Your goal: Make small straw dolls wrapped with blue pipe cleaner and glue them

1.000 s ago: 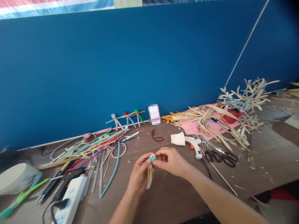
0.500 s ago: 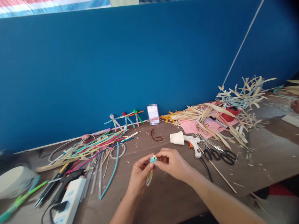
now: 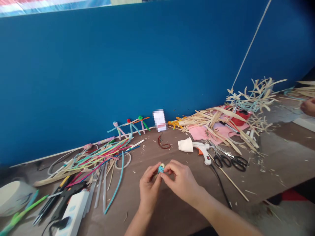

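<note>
Left grip (image 3: 149, 190) and right grip (image 3: 180, 182), both closed, pinch a small blue-and-cream wrapped bundle (image 3: 161, 168) between their fingertips; it lies at one o'clock from the left, ten o'clock from the right; long axis hidden.

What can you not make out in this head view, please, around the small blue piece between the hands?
Head view:
Small blue piece: mostly hidden by the fingers of the left hand and right hand.
White card: its face is blurred out.
Power strip: cut off by the bottom edge.
Another person's hand: cut off by the right edge.
</note>
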Available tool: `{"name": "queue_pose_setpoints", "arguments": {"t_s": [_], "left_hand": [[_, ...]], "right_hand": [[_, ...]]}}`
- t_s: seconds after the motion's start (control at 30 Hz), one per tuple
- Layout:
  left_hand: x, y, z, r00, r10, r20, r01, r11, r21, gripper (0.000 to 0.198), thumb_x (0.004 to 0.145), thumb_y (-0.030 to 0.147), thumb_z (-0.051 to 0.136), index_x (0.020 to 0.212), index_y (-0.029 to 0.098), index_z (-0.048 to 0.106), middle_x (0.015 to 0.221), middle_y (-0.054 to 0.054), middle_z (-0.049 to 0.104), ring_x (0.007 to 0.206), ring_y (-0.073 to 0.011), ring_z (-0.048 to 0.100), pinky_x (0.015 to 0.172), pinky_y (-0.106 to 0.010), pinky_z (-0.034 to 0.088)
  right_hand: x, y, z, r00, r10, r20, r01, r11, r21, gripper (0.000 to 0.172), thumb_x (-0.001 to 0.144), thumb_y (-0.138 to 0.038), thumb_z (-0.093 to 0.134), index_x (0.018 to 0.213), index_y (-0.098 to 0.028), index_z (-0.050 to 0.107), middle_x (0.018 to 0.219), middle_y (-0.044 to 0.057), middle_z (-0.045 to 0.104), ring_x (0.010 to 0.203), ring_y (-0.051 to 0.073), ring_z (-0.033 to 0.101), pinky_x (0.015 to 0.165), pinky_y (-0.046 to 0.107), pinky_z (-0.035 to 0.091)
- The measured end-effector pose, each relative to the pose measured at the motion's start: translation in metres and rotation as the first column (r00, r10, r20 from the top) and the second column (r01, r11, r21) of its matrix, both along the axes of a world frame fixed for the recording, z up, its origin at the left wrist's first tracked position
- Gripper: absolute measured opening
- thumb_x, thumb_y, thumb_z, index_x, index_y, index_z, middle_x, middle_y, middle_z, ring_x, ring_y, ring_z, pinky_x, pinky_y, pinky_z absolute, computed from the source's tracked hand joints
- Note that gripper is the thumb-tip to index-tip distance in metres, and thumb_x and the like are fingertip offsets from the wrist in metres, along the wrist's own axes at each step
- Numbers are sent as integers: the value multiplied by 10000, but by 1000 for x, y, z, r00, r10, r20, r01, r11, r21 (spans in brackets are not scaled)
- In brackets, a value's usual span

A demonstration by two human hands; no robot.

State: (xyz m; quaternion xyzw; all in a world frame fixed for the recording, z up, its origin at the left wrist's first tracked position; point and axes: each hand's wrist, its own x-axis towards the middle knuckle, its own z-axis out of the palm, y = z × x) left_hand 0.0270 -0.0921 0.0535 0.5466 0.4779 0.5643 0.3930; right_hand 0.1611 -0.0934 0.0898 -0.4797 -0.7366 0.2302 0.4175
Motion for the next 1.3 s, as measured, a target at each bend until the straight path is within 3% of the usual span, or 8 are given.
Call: {"name": "queue_pose_setpoints", "arguments": {"t_s": [0.17,0.4,0.6,0.73,0.9,1.03,1.3], "left_hand": [[-2,-5,3,990,35,-140,-18,992,122,269,687,187,593,950,221,637,844,-67,617,792,-173,558,718,-264,437],[0,-6,5,995,101,16,-101,995,-8,269,621,204,658,891,211,667,780,-62,627,724,-178,550,682,-246,426],[-2,-3,5,995,83,-49,-84,996,-22,199,655,212,633,850,190,673,748,-55,633,714,-164,551,669,-231,418],[-1,-1,5,990,40,139,-16,986,-166,238,627,234,662,854,162,662,787,-58,644,694,-156,553,626,-227,423],[4,1,6,898,-36,438,180,939,-292,269,627,259,667,861,130,637,609,-8,602,493,-78,456,491,-186,362],[6,1,8,848,-59,526,261,911,-319,270,628,261,669,858,127,625,577,5,572,461,-59,434,466,-173,329],[8,3,11,777,12,629,297,874,-384,196,625,275,666,737,127,601,553,34,540,424,-36,428,421,-150,326]], "right_hand": [[-5,-2,-8,998,-33,45,31,999,42,68,762,-183,484,706,-190,522,695,5,540,620,104,523,582,200,375],[-6,1,-13,995,9,97,-19,995,97,99,760,-143,450,690,-189,503,675,12,529,584,102,507,556,203,366],[-1,5,-10,990,44,132,-57,994,93,104,755,-140,442,669,-185,480,641,2,505,565,99,488,541,203,357],[1,7,-7,991,57,119,-67,994,82,94,770,-159,442,697,-183,496,669,2,513,573,93,491,550,197,364],[2,8,-5,991,66,118,-75,995,68,108,775,-148,439,695,-185,502,689,4,515,601,95,494,560,193,364],[2,8,-3,990,67,128,-75,995,60,108,770,-133,438,699,-185,499,700,3,513,612,96,490,570,192,365],[4,6,-5,992,73,99,-78,996,47,51,749,-146,472,754,-192,493,734,-1,520,625,97,506,580,199,369]]}}
